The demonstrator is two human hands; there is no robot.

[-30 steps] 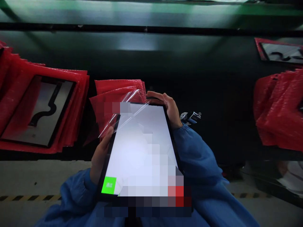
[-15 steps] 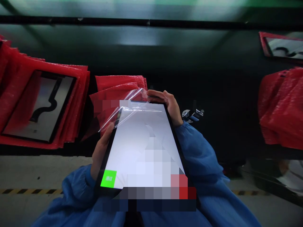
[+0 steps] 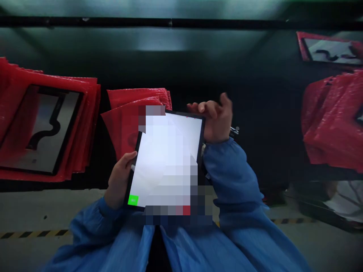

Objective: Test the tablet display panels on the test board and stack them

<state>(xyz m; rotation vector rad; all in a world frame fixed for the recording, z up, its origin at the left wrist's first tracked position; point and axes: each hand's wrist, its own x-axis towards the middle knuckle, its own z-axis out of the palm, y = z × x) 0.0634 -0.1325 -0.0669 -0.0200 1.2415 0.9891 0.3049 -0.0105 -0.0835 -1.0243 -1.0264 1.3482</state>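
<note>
Left hand (image 3: 117, 185): grip holds tablet (image 3: 160, 160) by left edge
Right hand (image 3: 217, 121): grip loosely wide beside tablet's upper-right corner
Screen (image 3: 153, 158): lit, 1 green square (image 3: 133, 200)

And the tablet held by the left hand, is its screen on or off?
On: the screen glows bright white, with a green square lit at its lower left corner.

V. dim o/all — bright screen (image 3: 154, 160), blocky px mid-pic — sl. blurry
</note>
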